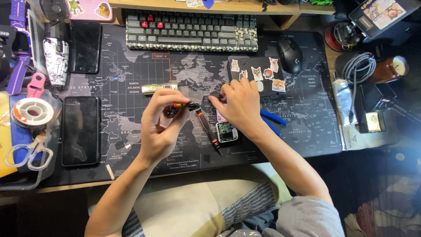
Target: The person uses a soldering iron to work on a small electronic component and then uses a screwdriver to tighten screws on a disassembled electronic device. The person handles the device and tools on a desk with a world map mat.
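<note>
I saw the left hand [160,125] closed in a pinch grip on a small black part [189,105] over the map-printed mat [131,101], while the right hand [237,105], fingers curled, pressed on a small device, just above the orange-and-black screwdriver [207,127] and open circuit module [226,131].
</note>
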